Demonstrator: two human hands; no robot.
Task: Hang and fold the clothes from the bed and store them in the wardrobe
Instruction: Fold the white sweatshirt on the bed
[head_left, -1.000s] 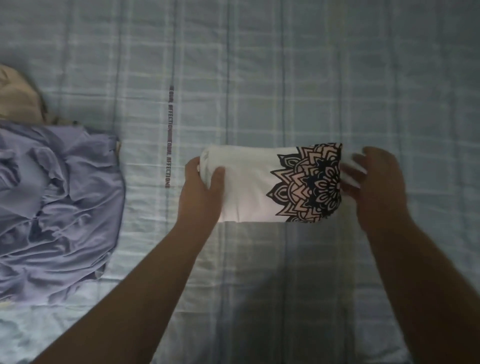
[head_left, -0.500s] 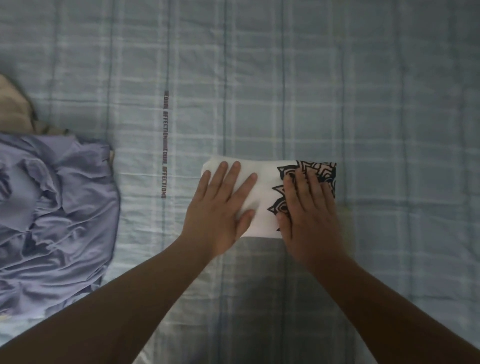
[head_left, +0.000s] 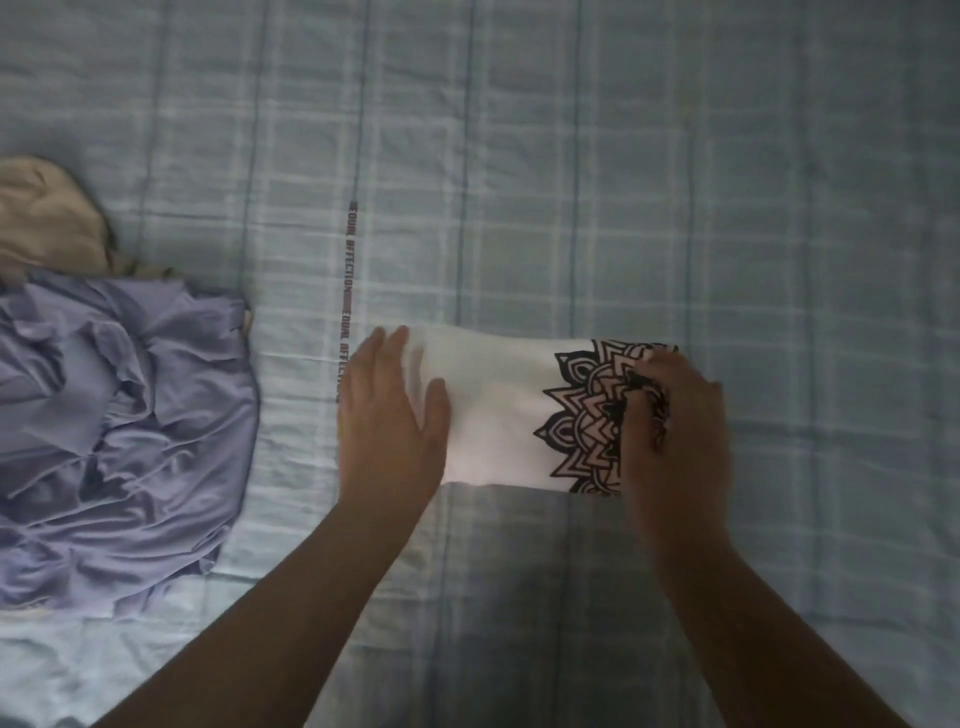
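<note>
Left hand (head_left: 389, 415) flat on folded shirt (head_left: 493, 415); right hand (head_left: 675, 421) blurred, fingers bent, grip unclear. Purple garment (head_left: 114, 431), beige cloth (head_left: 41, 218) leftward.

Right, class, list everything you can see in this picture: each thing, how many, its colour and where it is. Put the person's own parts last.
T-shirt: one, white with a black and pink flower-like print, folded, middle of the bed.
Purple garment: one, lilac, crumpled, left edge of the view.
Beige garment: one, tan, bunched, upper left, behind the purple garment.
Bed sheet: one, pale blue check with a dark line of lettering, under everything.
Left hand: one, fingers straight, at the T-shirt's plain left end, thumb on it.
Right hand: one, fingers curled on the printed right end; grip unclear.
</note>
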